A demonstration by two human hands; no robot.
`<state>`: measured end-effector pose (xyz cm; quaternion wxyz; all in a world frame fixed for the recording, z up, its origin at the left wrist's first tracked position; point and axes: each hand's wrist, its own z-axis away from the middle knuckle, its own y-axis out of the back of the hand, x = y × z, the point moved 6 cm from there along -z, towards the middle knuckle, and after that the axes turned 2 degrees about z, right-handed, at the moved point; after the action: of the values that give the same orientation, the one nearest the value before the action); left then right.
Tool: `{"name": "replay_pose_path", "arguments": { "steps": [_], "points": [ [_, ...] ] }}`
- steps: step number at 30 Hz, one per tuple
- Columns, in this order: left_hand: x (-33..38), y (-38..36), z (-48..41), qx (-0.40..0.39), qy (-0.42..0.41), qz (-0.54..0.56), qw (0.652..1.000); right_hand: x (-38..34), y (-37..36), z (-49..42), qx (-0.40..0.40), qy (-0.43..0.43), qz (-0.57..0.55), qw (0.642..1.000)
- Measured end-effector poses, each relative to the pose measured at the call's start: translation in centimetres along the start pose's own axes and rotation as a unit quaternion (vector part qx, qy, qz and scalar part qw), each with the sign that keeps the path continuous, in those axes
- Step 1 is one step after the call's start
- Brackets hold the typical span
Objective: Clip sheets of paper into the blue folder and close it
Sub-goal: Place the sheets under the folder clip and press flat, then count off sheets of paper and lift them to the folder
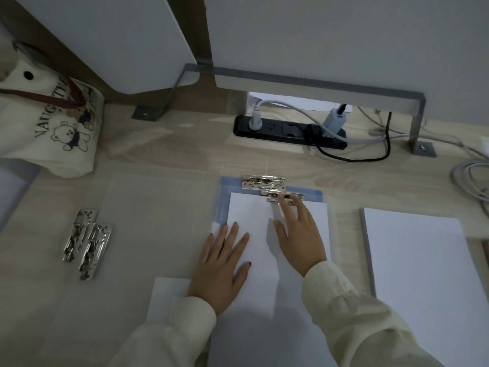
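Pale wood-grain desk (185, 144), dim light. Far-left corner: cream canvas tote bag with bear print (47, 128). Near left edge: two loose silver metal clips (87, 242), side by side. Desk middle: blue plastic folder (223, 200) lying open, white paper sheets (254, 215) on it. Left hand (219, 266) flat, fingers spread, pressing sheets, gripping nothing. Right hand (299, 234) extended, fingertips touching silver metal folder clip (270, 185) at top edge of sheets. Far edge: black power strip (285, 131). Right edge: stack of white paper (415, 260).
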<state>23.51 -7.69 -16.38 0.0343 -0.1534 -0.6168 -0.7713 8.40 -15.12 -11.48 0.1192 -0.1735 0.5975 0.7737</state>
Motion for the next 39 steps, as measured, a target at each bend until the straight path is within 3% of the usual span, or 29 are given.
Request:
{"name": "replay_pose_path", "arguments": {
  "steps": [7,11,14,18,20,24,26,32,35,39],
  "points": [
    [3.4,1.0,1.7,-0.023,0.128,0.060,0.990,10.5,4.1,8.2,0.013,-0.180,-0.133,0.975],
    [10.0,2.5,2.2,0.000,0.138,0.227,0.964,15.5,6.3,11.1,0.033,-0.234,-0.123,0.964],
    [16.1,1.9,2.3,0.002,0.126,0.438,0.890,17.7,6.9,12.1,0.030,-0.245,-0.097,0.964],
    [22.9,-1.6,2.1,-0.152,0.207,0.582,0.772,19.2,6.4,12.6,-0.017,-0.237,-0.059,0.970],
    [24.3,-2.7,1.6,-0.156,0.243,0.561,0.776,19.4,6.1,12.7,-0.037,-0.228,-0.041,0.972],
    [24.8,-2.9,-0.1,-0.089,0.260,0.441,0.855,19.4,5.8,12.5,-0.055,-0.204,-0.030,0.977],
    [24.9,-2.6,-0.8,-0.087,0.268,0.430,0.858,19.4,5.8,12.5,-0.056,-0.196,-0.032,0.978],
    [25.8,-1.9,-1.8,-0.139,0.290,0.515,0.795,19.5,5.9,12.8,-0.040,-0.179,-0.058,0.981],
    [25.7,-2.6,-1.5,-0.124,0.305,0.545,0.771,19.8,6.1,12.9,-0.023,-0.188,-0.102,0.976],
    [26.0,-4.3,-0.3,-0.093,0.294,0.629,0.713,20.5,6.5,12.9,-0.004,-0.227,-0.194,0.954]
  ]
}}
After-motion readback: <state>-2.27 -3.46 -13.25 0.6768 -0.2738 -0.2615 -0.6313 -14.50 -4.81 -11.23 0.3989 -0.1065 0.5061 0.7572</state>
